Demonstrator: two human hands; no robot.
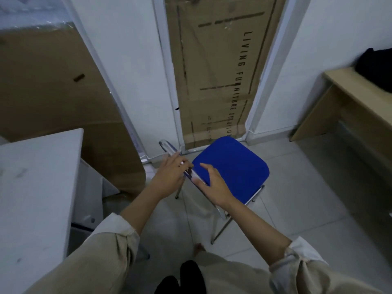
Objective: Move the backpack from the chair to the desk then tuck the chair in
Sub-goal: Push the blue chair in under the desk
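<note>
Backpack on desk; chair tuck in hand.
Wooden desk [358, 96] at right carries the black backpack [375, 68]. Blue-seated chair [231, 164] stands well apart. Left hand [169, 175] and right hand [214, 185] rest open-fingered on its chrome backrest rail [169, 148]; recommend closing both grips, then swinging toward the desk.

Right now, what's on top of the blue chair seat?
Nothing rests on the blue seat. The right hand hovers over its near edge, hiding that part; the left hand is at the chrome backrest rail. The backpack sits on the desk.
</note>
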